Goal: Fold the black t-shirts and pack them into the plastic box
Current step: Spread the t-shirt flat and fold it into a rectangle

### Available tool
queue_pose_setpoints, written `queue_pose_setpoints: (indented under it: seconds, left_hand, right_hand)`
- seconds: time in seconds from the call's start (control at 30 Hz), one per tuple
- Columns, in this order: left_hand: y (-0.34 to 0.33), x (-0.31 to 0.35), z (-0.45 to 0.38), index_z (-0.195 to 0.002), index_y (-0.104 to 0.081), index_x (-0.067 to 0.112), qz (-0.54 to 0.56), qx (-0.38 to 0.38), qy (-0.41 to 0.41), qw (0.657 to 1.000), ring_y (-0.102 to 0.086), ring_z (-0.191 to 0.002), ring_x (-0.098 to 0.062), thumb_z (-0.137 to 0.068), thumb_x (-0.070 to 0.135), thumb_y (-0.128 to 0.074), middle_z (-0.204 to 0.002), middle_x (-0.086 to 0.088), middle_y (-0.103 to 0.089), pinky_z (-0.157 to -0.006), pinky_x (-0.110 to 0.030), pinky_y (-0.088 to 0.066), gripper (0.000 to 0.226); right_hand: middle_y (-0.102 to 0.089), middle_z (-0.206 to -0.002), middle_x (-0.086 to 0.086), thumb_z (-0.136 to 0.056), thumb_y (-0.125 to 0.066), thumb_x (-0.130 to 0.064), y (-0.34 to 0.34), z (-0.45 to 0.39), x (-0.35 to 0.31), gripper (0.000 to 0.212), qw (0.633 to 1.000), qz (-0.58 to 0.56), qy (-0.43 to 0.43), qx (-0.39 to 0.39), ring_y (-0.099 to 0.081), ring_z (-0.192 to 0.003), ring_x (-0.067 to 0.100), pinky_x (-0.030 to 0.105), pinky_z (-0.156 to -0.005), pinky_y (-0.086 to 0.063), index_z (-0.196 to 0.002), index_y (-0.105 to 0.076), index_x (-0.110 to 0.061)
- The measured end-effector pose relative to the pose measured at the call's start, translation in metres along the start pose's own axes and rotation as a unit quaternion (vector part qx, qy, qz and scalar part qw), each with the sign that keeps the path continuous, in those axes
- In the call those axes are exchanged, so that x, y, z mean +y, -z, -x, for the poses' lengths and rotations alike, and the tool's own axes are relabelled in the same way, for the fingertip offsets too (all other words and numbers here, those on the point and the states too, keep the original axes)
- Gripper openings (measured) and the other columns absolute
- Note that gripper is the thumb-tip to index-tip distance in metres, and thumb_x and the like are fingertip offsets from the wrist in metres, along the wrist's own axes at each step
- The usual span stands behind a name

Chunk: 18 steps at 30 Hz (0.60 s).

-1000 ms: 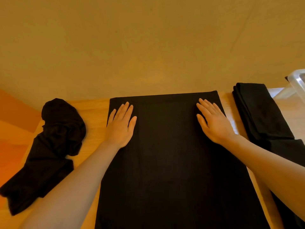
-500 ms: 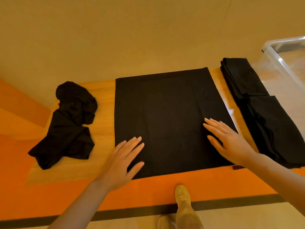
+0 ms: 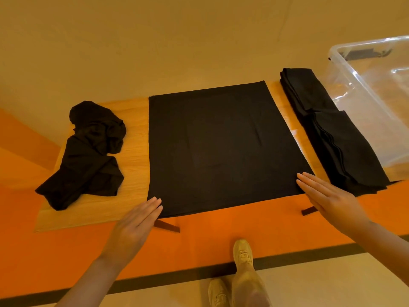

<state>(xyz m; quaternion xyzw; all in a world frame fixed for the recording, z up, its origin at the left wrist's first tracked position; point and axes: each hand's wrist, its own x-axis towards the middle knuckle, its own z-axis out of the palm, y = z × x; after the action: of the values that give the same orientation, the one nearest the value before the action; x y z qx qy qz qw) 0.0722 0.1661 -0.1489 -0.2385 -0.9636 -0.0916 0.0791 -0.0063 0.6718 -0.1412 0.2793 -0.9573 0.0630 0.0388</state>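
Observation:
A black t-shirt (image 3: 219, 147), folded into a flat rectangle, lies in the middle of the wooden table (image 3: 132, 173). My left hand (image 3: 135, 227) has straight fingers, with its fingertips at the shirt's near left corner. My right hand (image 3: 329, 200) is flat too, its fingertips touching the near right corner. Neither hand holds anything. A stack of folded black t-shirts (image 3: 332, 134) lies right of the flat shirt. A crumpled black t-shirt (image 3: 88, 156) sits at the left. The clear plastic box (image 3: 371, 89) stands at the far right.
The table's near edge runs just under my hands. Below it are an orange floor band (image 3: 221, 240) and my feet in light shoes (image 3: 242, 253). A plain wall stands behind the table.
Both hands have slid from the shirt's far end down to its near corners. The view has pulled back, so the box, floor and my feet now show.

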Motion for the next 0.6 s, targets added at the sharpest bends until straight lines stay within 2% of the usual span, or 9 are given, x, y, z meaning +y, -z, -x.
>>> queue_pose_setpoints:
  seconds: [0.07,0.1,0.13,0.17,0.2,0.27,0.3,0.5,0.6]
  left_hand:
    - [0.003,0.001,-0.001,-0.122,-0.061,0.006,0.003,0.001,0.006,1.000,-0.053,-0.124,-0.021,-0.093,0.015,-0.043,-0.130,-0.013,-0.059,-0.116,-0.023,-0.024,0.036]
    - [0.005,0.001,-0.001,-0.121,-0.062,0.006,0.009,0.005,0.009,1.000,-0.054,-0.122,-0.020,-0.097,0.020,-0.040,-0.128,-0.012,-0.061,-0.116,-0.021,-0.025,0.036]
    - [0.007,0.002,-0.001,-0.120,-0.063,0.006,0.020,0.009,0.014,1.000,-0.056,-0.120,-0.018,-0.102,0.025,-0.035,-0.126,-0.011,-0.062,-0.115,-0.020,-0.026,0.038]
    - [0.009,0.001,0.000,-0.119,-0.064,0.007,0.030,0.014,0.018,0.999,-0.057,-0.119,-0.017,-0.104,0.030,-0.031,-0.124,-0.010,-0.063,-0.114,-0.020,-0.028,0.043]
    - [0.011,0.001,0.001,-0.119,-0.064,0.007,0.039,0.018,0.021,0.999,-0.059,-0.117,-0.017,-0.105,0.033,-0.029,-0.123,-0.009,-0.064,-0.112,-0.020,-0.031,0.045]
    - [0.014,0.001,0.004,-0.119,-0.064,0.009,0.054,0.025,0.032,0.998,-0.061,-0.113,-0.014,-0.104,0.037,-0.030,-0.120,-0.006,-0.066,-0.107,-0.024,-0.038,0.046]
    - [0.015,0.002,0.005,-0.118,-0.064,0.010,0.060,0.028,0.039,0.997,-0.062,-0.112,-0.013,-0.104,0.038,-0.031,-0.118,-0.005,-0.067,-0.105,-0.024,-0.040,0.046]
    - [0.025,0.007,0.007,-0.114,-0.067,0.011,0.101,0.033,0.093,0.990,-0.062,-0.108,-0.009,-0.103,0.044,-0.031,-0.113,-0.002,-0.068,-0.102,-0.019,-0.042,0.050]
    - [0.030,0.011,0.006,-0.119,-0.063,0.013,0.153,0.041,0.158,0.975,-0.054,-0.114,0.001,-0.100,0.047,-0.033,-0.116,0.005,-0.063,-0.100,-0.008,-0.037,0.049]
  right_hand:
    - [-0.053,-0.137,0.010,-0.053,-0.084,0.013,0.003,0.001,0.001,0.081,1.000,0.017,-0.011,-0.008,-0.048,-0.128,0.027,0.038,-0.093,-0.048,-0.128,-0.058,-0.007]
    - [-0.057,-0.133,0.011,-0.054,-0.084,0.012,0.005,0.002,0.001,0.077,1.000,0.029,-0.007,-0.009,-0.051,-0.125,0.028,0.040,-0.094,-0.047,-0.124,-0.061,-0.006]
    - [-0.060,-0.129,0.012,-0.060,-0.082,0.009,0.004,0.001,0.001,0.065,0.999,0.032,0.000,-0.006,-0.054,-0.123,0.028,0.042,-0.094,-0.047,-0.121,-0.063,-0.006]
    - [-0.063,-0.125,0.012,-0.076,-0.074,-0.001,0.007,0.002,0.000,0.045,0.999,0.042,0.023,0.018,-0.054,-0.122,0.027,0.042,-0.094,-0.046,-0.119,-0.064,-0.007]
    - [-0.064,-0.122,0.012,-0.093,-0.057,-0.013,0.007,0.004,0.001,0.026,0.997,0.047,0.047,0.031,-0.053,-0.121,0.025,0.040,-0.094,-0.046,-0.117,-0.065,-0.007]
    - [-0.067,-0.117,0.012,-0.105,-0.020,-0.031,0.009,0.008,0.001,0.055,0.998,0.024,0.047,0.031,-0.053,-0.114,0.022,0.035,-0.093,-0.047,-0.111,-0.068,-0.005]
    - [-0.068,-0.114,0.012,-0.105,-0.015,-0.035,0.011,0.009,0.000,0.063,0.999,0.018,0.031,0.034,-0.055,-0.110,0.022,0.030,-0.094,-0.047,-0.110,-0.069,-0.005]
    - [-0.069,-0.097,0.011,-0.102,-0.025,-0.044,0.021,0.007,-0.001,0.063,0.998,-0.022,-0.027,0.058,-0.053,-0.099,0.015,0.007,-0.103,-0.027,-0.101,-0.072,-0.002]
    - [-0.068,-0.098,0.008,-0.100,-0.026,-0.051,0.023,0.008,0.001,0.065,0.996,-0.058,-0.043,0.046,-0.054,-0.099,0.013,0.004,-0.100,-0.029,-0.102,-0.072,-0.005]
